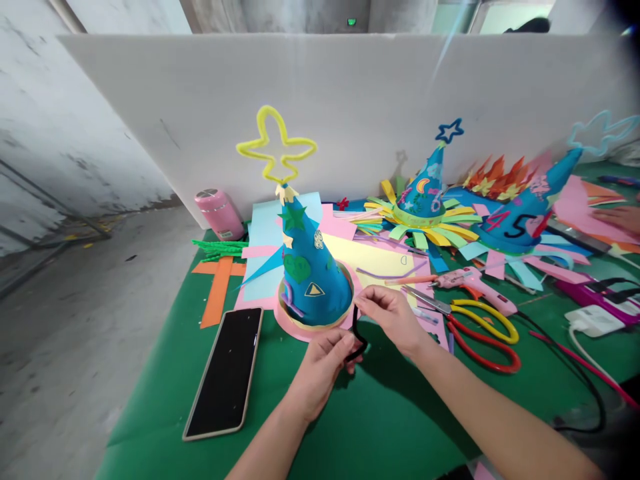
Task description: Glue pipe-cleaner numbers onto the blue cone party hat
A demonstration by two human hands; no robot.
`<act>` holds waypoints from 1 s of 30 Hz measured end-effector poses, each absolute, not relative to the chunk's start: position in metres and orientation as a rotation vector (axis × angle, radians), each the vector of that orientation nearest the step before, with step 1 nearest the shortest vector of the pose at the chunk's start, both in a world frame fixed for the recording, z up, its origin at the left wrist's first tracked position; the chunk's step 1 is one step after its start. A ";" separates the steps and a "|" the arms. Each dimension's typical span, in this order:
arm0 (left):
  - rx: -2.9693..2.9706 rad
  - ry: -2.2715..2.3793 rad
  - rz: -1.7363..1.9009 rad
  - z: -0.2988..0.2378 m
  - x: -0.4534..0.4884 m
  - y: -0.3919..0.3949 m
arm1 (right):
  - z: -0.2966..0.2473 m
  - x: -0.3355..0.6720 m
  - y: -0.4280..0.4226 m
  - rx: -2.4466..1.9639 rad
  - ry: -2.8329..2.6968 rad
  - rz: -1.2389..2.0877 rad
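A bent black pipe cleaner [361,343] runs between my two hands, low over the near side of the table. My left hand [326,363] pinches its lower part, while my right hand [387,312] is closed on its upper end. Just behind them stands a blue paper cone hat [315,280] with a pink brim, green and cream cutouts, a small triangle and a purple piece near its base. A yellow pipe-cleaner shape [285,150] rises from the hat's tip.
Left of my hands lies a phone [225,373]; a pink bottle [220,212] stands behind it. To the right are scissors [483,333], a pink glue gun [477,287] and two more cone hats. A white board [320,80] closes off the back. Another person's hand [620,217] shows far right.
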State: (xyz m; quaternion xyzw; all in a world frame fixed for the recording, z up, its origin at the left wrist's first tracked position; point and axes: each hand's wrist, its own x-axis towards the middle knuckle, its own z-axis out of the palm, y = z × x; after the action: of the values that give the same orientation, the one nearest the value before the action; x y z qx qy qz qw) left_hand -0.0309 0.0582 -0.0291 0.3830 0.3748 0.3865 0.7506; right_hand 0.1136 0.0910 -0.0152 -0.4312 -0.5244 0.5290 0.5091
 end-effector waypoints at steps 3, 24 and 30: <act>0.980 0.886 0.786 -0.033 -0.031 0.058 | -0.016 0.114 0.092 -1.052 -1.249 1.245; 0.930 0.850 0.841 -0.037 -0.035 0.061 | -0.039 0.111 0.075 -0.832 -1.027 1.896; 0.786 0.672 0.785 -0.036 -0.036 0.061 | -0.038 0.110 0.072 -0.780 -0.893 2.040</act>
State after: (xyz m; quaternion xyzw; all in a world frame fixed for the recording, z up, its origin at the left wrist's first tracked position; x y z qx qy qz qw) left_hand -0.0357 0.0607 -0.0362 0.3661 0.3128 0.3653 0.7966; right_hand 0.1099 0.0720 -0.0384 -0.3058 -0.3500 0.7993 0.3809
